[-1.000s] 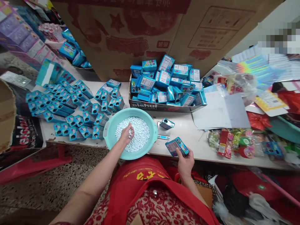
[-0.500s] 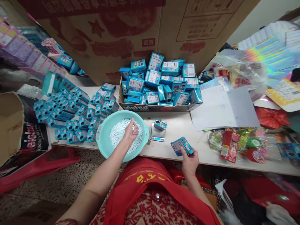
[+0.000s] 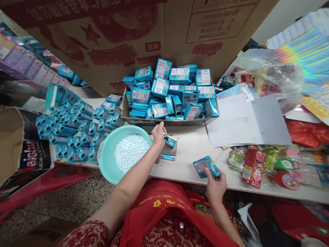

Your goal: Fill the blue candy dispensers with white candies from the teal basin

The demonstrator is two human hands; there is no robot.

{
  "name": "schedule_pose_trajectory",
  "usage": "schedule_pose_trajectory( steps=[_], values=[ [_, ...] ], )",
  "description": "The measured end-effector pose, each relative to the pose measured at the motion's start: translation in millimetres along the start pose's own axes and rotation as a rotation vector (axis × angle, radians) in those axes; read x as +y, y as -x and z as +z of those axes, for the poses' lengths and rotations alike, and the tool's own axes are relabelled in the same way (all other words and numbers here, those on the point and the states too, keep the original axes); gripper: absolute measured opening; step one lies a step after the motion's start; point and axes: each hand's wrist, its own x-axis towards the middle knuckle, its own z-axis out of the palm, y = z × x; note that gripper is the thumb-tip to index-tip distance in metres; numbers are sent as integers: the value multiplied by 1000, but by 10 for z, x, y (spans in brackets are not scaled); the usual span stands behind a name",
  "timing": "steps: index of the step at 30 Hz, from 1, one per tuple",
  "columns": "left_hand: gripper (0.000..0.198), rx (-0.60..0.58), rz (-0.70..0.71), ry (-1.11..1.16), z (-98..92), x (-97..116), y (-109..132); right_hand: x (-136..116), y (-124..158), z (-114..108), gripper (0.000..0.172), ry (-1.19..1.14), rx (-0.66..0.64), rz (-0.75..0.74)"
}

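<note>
Left fingers (image 3: pixel 160 127) brought pellets (image 3: pixel 163 132) (small, pale) beside a blue box (image 3: pixel 171 142).

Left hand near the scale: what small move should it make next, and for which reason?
Probably the left hand should release its white candies into the blue carton: candies show in its closed grip, and it is right by that carton, which sits on the digital scale.

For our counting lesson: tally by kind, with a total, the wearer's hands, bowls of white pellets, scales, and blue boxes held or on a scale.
Hands: 2 (left hand, right hand)
Bowl of white pellets: 1
Scale: 1
Blue boxes: 2 (held box, box on scale)
Total: 6
</note>
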Motion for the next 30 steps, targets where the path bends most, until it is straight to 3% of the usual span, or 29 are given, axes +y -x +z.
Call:
schedule_pose_trajectory(
  steps=[6, 15, 30],
  values=[
    [41, 37, 71, -2, 10, -27, -8, -1, -75, -24, 55, 13, -3, 12],
    [45, 74, 66, -40, 27, -22, 40, 32, -100, 44, 56, 49, -27, -1],
    [50, 20, 36, -10, 34, 8, 62, -21, -64, 170, 55, 10, -33, 3]
  ],
)
